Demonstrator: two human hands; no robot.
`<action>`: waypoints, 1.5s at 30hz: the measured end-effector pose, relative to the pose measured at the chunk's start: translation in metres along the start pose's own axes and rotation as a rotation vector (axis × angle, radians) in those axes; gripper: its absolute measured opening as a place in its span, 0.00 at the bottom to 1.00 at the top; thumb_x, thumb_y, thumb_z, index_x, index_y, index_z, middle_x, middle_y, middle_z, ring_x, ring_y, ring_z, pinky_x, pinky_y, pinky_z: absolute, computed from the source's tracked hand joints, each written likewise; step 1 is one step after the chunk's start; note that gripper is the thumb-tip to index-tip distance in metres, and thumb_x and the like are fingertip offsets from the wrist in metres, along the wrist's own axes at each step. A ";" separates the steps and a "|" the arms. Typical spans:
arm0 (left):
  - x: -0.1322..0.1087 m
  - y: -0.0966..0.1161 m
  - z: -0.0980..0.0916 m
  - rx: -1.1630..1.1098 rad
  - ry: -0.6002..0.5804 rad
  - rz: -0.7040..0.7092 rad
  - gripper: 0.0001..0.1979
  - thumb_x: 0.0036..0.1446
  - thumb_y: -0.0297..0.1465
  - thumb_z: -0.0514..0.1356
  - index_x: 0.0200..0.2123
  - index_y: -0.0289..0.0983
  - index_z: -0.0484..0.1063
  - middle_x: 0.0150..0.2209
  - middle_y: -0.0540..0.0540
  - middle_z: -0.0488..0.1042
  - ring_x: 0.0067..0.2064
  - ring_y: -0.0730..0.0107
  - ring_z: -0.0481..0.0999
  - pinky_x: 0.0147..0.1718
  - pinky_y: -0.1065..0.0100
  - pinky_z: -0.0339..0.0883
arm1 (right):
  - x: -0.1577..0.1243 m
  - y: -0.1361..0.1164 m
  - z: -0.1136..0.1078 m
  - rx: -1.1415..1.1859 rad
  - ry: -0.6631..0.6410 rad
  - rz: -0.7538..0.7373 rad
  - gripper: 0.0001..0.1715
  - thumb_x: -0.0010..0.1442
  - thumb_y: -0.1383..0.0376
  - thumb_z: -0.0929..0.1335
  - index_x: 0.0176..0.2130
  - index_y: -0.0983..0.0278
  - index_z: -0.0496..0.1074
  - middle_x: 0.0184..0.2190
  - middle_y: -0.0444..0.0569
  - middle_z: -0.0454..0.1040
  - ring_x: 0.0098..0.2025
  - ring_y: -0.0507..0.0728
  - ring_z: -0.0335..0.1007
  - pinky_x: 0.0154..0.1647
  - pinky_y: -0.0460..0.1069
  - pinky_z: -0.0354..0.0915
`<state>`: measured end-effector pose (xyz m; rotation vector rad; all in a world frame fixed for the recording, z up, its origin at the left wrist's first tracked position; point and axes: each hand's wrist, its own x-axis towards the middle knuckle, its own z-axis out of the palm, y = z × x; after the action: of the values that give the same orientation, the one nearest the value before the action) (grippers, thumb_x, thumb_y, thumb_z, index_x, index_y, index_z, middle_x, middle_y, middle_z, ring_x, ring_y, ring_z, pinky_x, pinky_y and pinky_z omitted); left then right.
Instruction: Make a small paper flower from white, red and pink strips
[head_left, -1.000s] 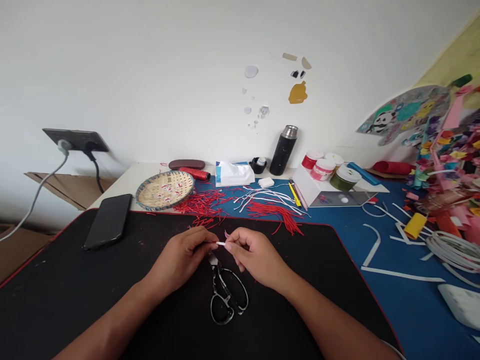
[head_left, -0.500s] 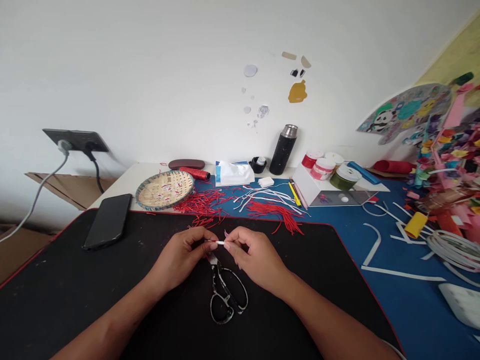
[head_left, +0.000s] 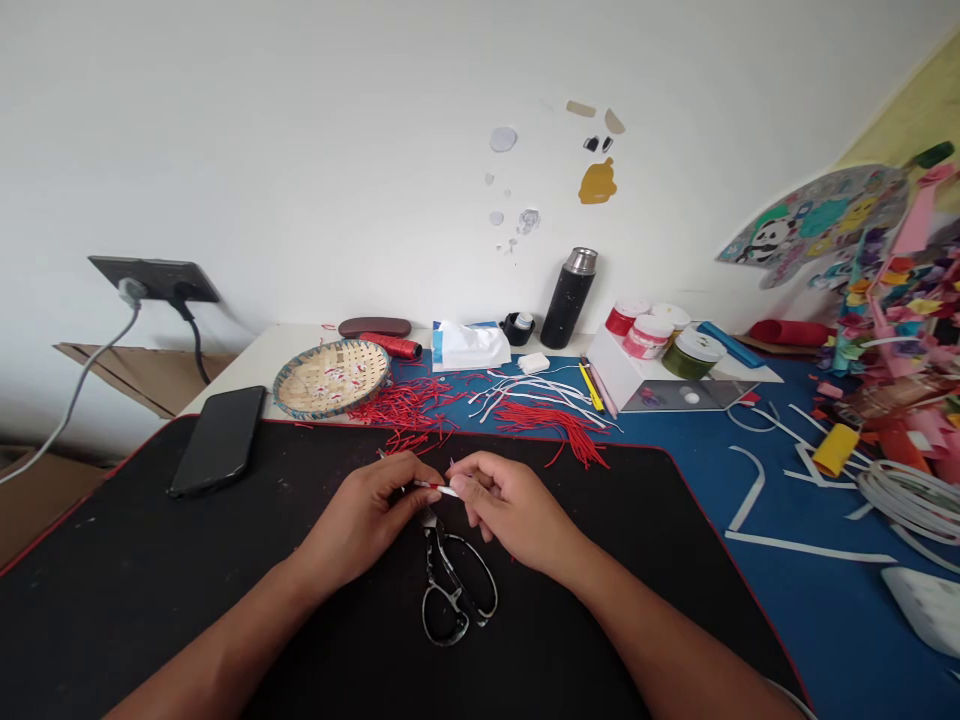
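Both hands meet over the black mat (head_left: pixel 187 600), pinching a thin red-and-white strip (head_left: pixel 439 488) between them. My left hand (head_left: pixel 367 515) grips its red end with thumb and forefinger. My right hand (head_left: pixel 510 505) pinches the white end, fingers curled. Black-handled scissors (head_left: pixel 454 585) lie on the mat just below the hands, blades pointing up under them. Piles of red strips (head_left: pixel 409 410) and white strips (head_left: pixel 532 390) lie beyond the hands at the mat's far edge.
A black phone (head_left: pixel 217 440) lies at the mat's left. A woven basket (head_left: pixel 330 378), tissue pack (head_left: pixel 469 347), black flask (head_left: pixel 568 298) and paint jars (head_left: pixel 660 340) stand behind. Coloured paper craft (head_left: pixel 892 290) and white strips (head_left: pixel 806 548) clutter the blue mat on the right.
The strip has tilted slightly, its white end lower now. Both hands stay pinched on it in nearly the same place.
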<state>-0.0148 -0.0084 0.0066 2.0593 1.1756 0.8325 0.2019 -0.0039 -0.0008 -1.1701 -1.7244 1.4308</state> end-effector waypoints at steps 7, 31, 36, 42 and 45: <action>0.002 0.003 0.000 -0.277 0.037 -0.216 0.08 0.60 0.38 0.65 0.38 0.40 0.80 0.34 0.48 0.82 0.34 0.64 0.79 0.35 0.66 0.72 | -0.001 0.004 0.001 -0.016 -0.039 0.021 0.11 0.70 0.58 0.67 0.42 0.62 0.75 0.22 0.39 0.69 0.23 0.49 0.65 0.24 0.43 0.60; 0.003 0.003 0.010 -0.955 0.052 -0.507 0.16 0.44 0.38 0.78 0.34 0.36 0.83 0.30 0.49 0.77 0.27 0.76 0.67 0.21 0.75 0.57 | -0.004 -0.012 0.004 0.152 -0.087 0.085 0.14 0.68 0.56 0.68 0.36 0.64 0.72 0.19 0.38 0.66 0.19 0.48 0.60 0.21 0.43 0.56; 0.004 0.005 0.012 -1.016 0.051 -0.516 0.16 0.45 0.39 0.78 0.31 0.35 0.81 0.27 0.49 0.75 0.26 0.76 0.67 0.21 0.75 0.57 | -0.004 -0.010 0.006 0.149 -0.107 0.055 0.15 0.68 0.54 0.68 0.36 0.64 0.72 0.20 0.38 0.66 0.19 0.48 0.62 0.22 0.43 0.61; 0.005 0.001 0.005 -1.099 0.149 -0.514 0.15 0.45 0.36 0.79 0.33 0.35 0.81 0.27 0.49 0.74 0.25 0.77 0.67 0.21 0.77 0.57 | -0.004 -0.015 0.000 0.160 -0.051 0.073 0.12 0.68 0.57 0.67 0.38 0.63 0.72 0.20 0.38 0.67 0.19 0.49 0.61 0.21 0.43 0.57; 0.006 -0.001 0.003 -1.127 0.202 -0.502 0.16 0.44 0.36 0.79 0.33 0.34 0.81 0.26 0.49 0.74 0.25 0.77 0.67 0.20 0.77 0.57 | -0.002 -0.012 -0.004 0.041 0.059 0.048 0.12 0.70 0.57 0.66 0.39 0.63 0.73 0.21 0.39 0.68 0.22 0.50 0.64 0.25 0.45 0.59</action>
<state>-0.0105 -0.0030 0.0050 0.7476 0.9085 1.0971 0.2033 -0.0041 0.0119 -1.2270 -1.6297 1.4392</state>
